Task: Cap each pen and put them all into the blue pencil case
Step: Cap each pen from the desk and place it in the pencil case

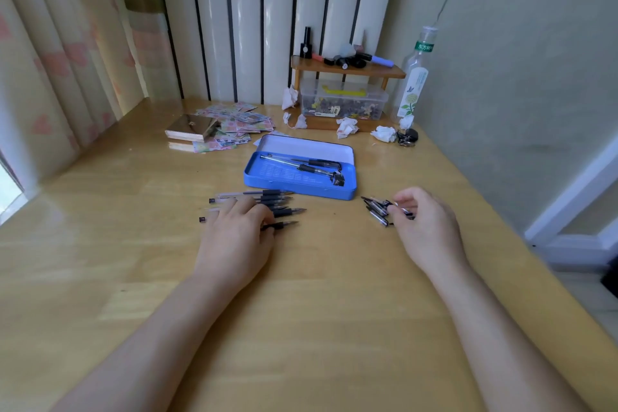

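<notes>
The blue pencil case (267,186) lies open in the middle of the wooden table, lid tilted back, with two capped pens (302,165) inside. Just in front of it, at the left, several uncapped pens (282,201) lie side by side, tips pointing right. My left hand (235,232) rests on them, its fingers closing around the nearest pen (284,224). To the right of the case is a small pile of pen caps (376,207). My right hand (424,224) is at that pile, thumb and fingers pinching one cap (406,211).
At the back stand a small wooden shelf (347,70) with cosmetics, a clear plastic box (344,100), a bottle (414,77), crumpled tissues (346,126), keys (408,137), a gold box (190,127) and stickers (234,124). The table's right edge (501,227) runs close to my right hand.
</notes>
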